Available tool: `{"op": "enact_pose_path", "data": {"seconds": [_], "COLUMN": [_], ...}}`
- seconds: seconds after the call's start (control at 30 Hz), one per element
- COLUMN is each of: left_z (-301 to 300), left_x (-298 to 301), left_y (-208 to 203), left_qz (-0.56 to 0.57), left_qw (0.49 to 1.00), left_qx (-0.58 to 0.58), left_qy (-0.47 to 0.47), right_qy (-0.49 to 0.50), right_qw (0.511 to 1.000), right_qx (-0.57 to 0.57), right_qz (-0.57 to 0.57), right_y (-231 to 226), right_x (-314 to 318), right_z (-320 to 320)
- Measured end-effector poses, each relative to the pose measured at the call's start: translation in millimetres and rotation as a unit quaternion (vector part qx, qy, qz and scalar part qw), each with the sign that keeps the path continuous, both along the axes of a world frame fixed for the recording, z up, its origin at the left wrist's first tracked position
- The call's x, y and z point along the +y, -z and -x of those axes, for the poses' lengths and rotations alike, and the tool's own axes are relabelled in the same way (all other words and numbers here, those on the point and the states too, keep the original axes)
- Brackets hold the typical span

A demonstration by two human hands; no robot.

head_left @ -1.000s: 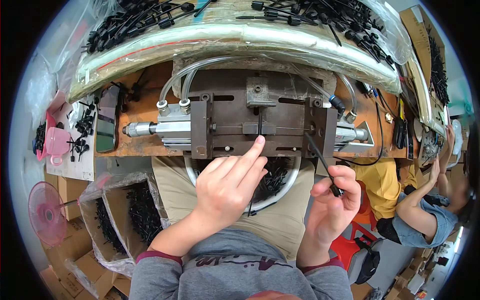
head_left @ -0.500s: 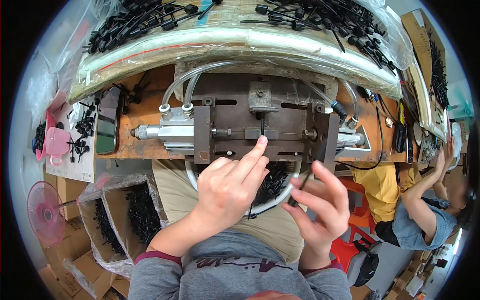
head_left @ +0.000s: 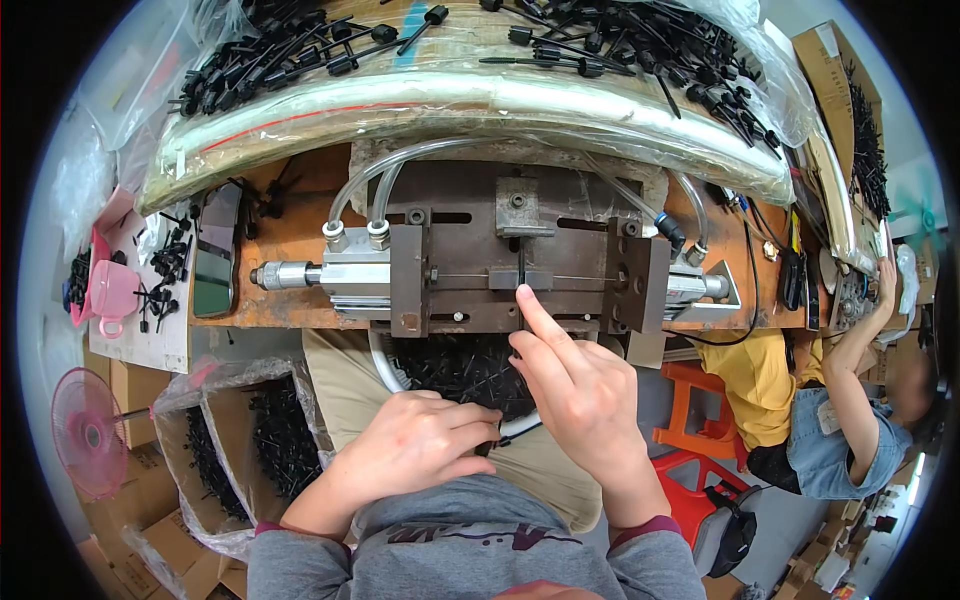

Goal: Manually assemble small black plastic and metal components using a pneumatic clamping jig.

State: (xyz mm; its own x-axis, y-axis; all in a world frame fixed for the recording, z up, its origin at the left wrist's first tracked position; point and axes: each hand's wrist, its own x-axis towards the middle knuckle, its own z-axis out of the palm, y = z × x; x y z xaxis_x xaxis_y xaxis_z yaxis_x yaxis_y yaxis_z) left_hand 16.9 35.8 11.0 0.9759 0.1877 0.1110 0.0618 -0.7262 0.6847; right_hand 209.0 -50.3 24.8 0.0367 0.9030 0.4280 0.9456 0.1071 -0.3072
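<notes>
A black rod (head_left: 521,262) sits in the small block (head_left: 507,279) at the middle of the dark metal fixture (head_left: 470,215). My right hand (head_left: 585,400) reaches up to it, its index finger stretched out with the tip on the rod's near end. The other fingers of that hand are loosely curled, with nothing clearly held. Below the fixture, a round container (head_left: 388,372) of black stemmed parts (head_left: 465,370) rests at my lap. My left hand (head_left: 425,440) is closed at its near rim; a dark bit shows by the fingertips, mostly hidden.
Silver cylinders (head_left: 360,275) with clear hoses flank the fixture. Behind it, a plastic-wrapped padded ledge (head_left: 480,85) carries heaps of black parts. A phone (head_left: 215,250) and pink cup (head_left: 115,288) stand left, above boxed parts (head_left: 280,430). Another person (head_left: 840,430) sits right.
My left hand has drawn back from the fixture to the container. My right hand has moved in and left, and its index finger now touches the rod in the block.
</notes>
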Motion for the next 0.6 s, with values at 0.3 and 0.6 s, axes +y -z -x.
{"op": "enact_pose_path", "data": {"seconds": [0.3,0.6], "left_z": [-5.2,4.0], "left_x": [-2.2,-5.0], "left_y": [0.9,8.4], "left_qz": [-0.028,-0.024], "left_qw": [0.998,0.993], "left_qx": [-0.062,-0.110], "left_qy": [-0.009,-0.032], "right_qy": [-0.003,-0.017], "right_qw": [0.994,0.993], "right_qx": [-0.077,0.007], "right_qz": [0.074,-0.117], "right_y": [-18.5,-79.8], "right_x": [4.4,72.1], "right_z": [4.2,-37.7]}}
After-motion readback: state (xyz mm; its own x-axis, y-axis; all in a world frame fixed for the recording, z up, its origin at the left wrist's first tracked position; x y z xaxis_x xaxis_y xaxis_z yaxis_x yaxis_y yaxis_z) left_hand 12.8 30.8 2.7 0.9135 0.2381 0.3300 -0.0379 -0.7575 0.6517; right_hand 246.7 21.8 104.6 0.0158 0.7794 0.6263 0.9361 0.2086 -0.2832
